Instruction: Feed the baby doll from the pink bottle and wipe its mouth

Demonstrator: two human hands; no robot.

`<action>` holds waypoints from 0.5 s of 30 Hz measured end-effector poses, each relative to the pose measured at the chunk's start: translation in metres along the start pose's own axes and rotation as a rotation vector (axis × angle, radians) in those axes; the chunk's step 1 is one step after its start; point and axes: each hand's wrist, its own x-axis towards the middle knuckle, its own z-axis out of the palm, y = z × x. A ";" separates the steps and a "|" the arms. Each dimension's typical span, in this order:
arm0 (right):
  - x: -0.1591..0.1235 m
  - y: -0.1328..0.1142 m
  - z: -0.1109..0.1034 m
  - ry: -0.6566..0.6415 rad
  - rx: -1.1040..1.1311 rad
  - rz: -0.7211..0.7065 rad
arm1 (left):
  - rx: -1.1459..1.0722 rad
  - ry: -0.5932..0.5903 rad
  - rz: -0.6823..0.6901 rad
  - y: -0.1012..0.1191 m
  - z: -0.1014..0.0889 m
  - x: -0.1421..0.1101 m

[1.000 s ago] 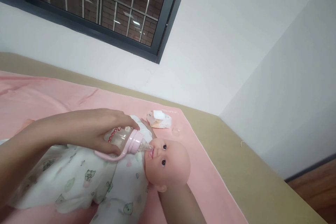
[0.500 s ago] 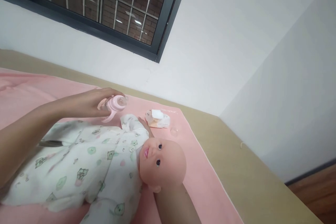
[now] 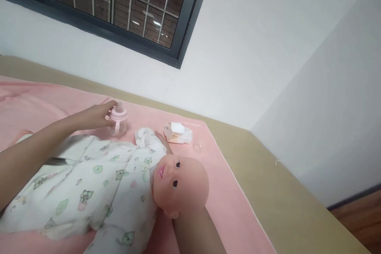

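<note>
My left hand (image 3: pixel 99 116) reaches across the doll and has its fingers around a baby bottle (image 3: pixel 118 118) with a pink collar, pink handles and a clear teat. The bottle is upright at the pink cloth beyond the doll's body. A bald baby doll (image 3: pixel 184 182) in a white suit with green prints lies on its back, face up, its head to the right. My right forearm (image 3: pixel 195 230) runs under the doll's head; the hand itself is hidden beneath the doll.
A small wipes pack (image 3: pixel 178 134) with a white lid lies beyond the doll's arm, beside a clear dome-shaped cap (image 3: pixel 197 147). The pink cloth (image 3: pixel 229 190) covers part of a wooden surface (image 3: pixel 253 166). White walls and a barred window (image 3: pixel 143 12) stand behind.
My left hand has moved left and down with the bottle. The bottle has gone from tilted toward the right to upright. The doll and right forearm keep nearly the same place.
</note>
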 end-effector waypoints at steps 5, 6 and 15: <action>0.010 0.016 0.005 -0.130 -0.189 -0.007 | 0.039 -0.025 -0.047 -0.002 0.004 0.000; 0.011 0.019 0.007 -0.093 -0.192 -0.015 | 0.044 -0.031 -0.055 -0.002 0.004 0.000; 0.013 0.006 0.005 -0.133 -0.022 0.053 | -0.022 -0.057 -0.082 -0.005 0.008 0.001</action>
